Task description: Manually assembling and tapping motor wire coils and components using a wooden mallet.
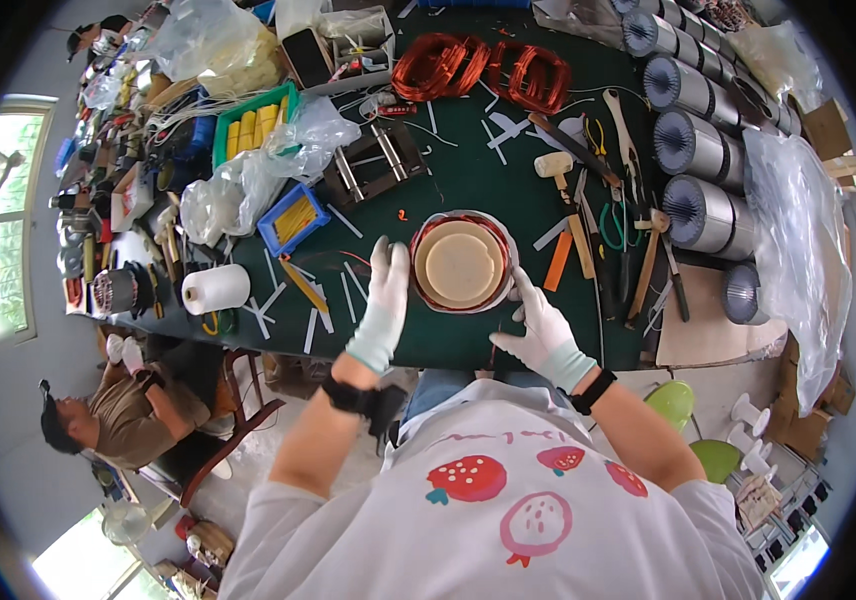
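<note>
A round stator (pixel 421 283) with red-brown copper wire around its rim stands at the near middle of the green-topped table. A cream disc (pixel 460 264) fills its centre. My left hand (pixel 385 300), in a white glove, lies along the stator's left side with its fingers stretched out. At the lower right of the rim my right hand (pixel 541 335), also gloved, has its fingertips at the edge and its thumb spread away. Neither hand is closed around the stator. Whether the left fingers press against it is hard to tell.
Copper wire coils (pixel 440 66) lie at the back. A white mallet (pixel 553 166), an orange strip (pixel 558 262) and pliers (pixel 612 222) are on the right, before large wire spools (pixel 693 215). At left stand a blue tray (pixel 294 218) and a thread cone (pixel 216 289). A person (pixel 138 410) sits at far left.
</note>
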A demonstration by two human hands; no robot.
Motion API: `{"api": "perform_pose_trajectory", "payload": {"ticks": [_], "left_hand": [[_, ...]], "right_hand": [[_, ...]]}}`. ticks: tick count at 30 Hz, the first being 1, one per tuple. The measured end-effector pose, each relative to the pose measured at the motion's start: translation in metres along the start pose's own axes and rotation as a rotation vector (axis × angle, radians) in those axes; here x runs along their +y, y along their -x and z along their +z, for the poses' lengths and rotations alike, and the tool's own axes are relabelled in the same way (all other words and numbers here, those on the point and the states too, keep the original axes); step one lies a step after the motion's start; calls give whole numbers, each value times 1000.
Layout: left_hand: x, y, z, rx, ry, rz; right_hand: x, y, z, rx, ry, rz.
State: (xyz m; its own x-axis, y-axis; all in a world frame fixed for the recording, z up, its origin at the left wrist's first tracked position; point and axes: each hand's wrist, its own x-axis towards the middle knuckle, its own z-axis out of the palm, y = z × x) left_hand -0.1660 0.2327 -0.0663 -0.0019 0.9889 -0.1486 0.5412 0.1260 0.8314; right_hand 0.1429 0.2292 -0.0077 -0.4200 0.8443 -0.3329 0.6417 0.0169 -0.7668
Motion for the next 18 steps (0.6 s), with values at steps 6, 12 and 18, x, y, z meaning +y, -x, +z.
{"api": "perform_pose_trajectory", "payload": {"ticks": [6, 12, 18], "left_hand": [[14, -106, -4, -441, 697, -631], [15, -167, 16, -727, 1031, -530], [95, -129, -46, -355, 1351, -326]], "right_hand": [[-18, -9, 32, 213, -519, 219], [-42, -18, 27, 498, -884, 261], [-49, -12, 6, 502, -946, 343]]}}
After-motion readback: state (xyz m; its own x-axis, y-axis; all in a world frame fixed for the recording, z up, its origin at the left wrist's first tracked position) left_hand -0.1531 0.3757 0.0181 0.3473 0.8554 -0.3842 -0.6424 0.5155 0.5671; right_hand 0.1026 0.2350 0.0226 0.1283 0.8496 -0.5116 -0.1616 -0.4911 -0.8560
